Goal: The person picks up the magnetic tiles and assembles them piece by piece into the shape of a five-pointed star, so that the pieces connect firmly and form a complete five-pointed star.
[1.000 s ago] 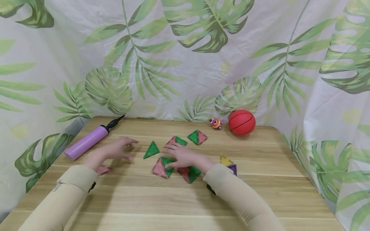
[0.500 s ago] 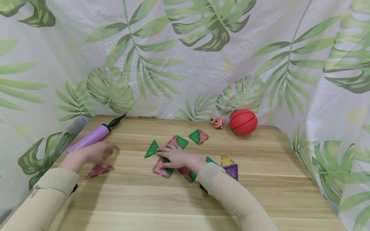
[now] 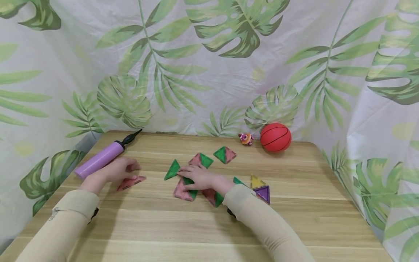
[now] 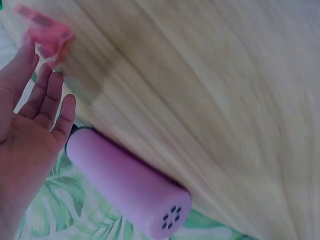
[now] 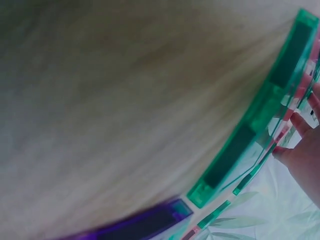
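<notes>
My left hand (image 3: 119, 170) pinches a translucent red triangular magnetic tile (image 3: 127, 184) between thumb and fingertips. In the left wrist view, that red tile (image 4: 52, 36) juts past the fingertips, slightly blurred. My right hand (image 3: 200, 177) rests with extended fingers over a cluster of red and green triangular tiles, covering part of it. A red tile (image 3: 180, 191) shows below the right thumb, and a red-green pair (image 3: 200, 160) lies just beyond the fingers. Left of the fingers is a lone green triangular tile (image 3: 172, 170). The right wrist view catches the right hand (image 5: 305, 155) at its edge.
A purple hand pump (image 3: 99, 159) lies at the table's left edge, beside my left forearm. Farther back are a red-green tile pair (image 3: 224, 155), a small toy figure (image 3: 245, 138) and a red ball (image 3: 275, 137). Yellow (image 3: 256, 181) and purple (image 3: 263, 194) tiles lie right of my right wrist.
My left hand moved left and down to the red tile, took hold of it, and has shifted it right and away from me. The right hand stays over the cluster.
</notes>
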Tool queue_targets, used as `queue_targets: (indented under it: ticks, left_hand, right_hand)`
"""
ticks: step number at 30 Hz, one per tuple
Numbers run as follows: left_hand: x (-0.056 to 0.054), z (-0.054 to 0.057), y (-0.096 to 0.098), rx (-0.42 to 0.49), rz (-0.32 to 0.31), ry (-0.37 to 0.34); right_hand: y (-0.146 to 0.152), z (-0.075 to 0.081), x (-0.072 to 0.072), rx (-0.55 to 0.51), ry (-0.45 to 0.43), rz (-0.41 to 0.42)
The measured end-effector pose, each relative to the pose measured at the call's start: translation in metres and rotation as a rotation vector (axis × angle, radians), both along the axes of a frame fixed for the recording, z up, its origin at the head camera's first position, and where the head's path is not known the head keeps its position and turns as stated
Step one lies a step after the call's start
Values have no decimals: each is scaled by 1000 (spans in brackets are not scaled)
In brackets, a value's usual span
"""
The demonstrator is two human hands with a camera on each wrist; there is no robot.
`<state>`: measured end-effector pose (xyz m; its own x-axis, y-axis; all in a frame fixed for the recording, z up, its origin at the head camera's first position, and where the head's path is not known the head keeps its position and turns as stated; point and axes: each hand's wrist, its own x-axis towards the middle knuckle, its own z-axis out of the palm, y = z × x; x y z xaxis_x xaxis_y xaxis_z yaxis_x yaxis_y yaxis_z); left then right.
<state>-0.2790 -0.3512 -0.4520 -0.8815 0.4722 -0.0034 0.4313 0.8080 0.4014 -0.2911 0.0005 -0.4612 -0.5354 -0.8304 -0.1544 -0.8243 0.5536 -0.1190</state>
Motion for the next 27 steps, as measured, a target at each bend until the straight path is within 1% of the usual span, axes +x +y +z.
queue_targets:
  ticks: [6, 10, 11, 14, 17, 19, 21, 23, 27]
  left_hand:
    - [-7, -6, 12, 12, 90, 4]
    - [-9, -5, 18, -8, 125, 42]
    - [-10, -5, 19, -6, 122, 45]
    - [-9, -1, 19, 15, 86, 31]
    - [-7, 3, 15, 73, 21, -25]
    - [-6, 4, 11, 104, -24, -60]
    - [-4, 5, 8, 122, -50, -72]
    - [-1, 5, 8, 119, -59, -60]
    - [2, 4, 11, 70, -7, -4]
  right_hand:
    - [0, 1, 0, 1, -15, 7]
    - [0, 1, 0, -2, -14, 4]
    - [-1, 0, 0, -1, -12, 4]
    - [-1, 0, 0, 1, -16, 4]
    - [0, 0, 1, 5, -14, 3]
    - [0, 0, 0, 9, -10, -1]
    - [0, -1, 0, 12, -1, -2]
    - [0, -1, 0, 15, 9, -2]
    - [0, 0, 0, 12, 15, -5]
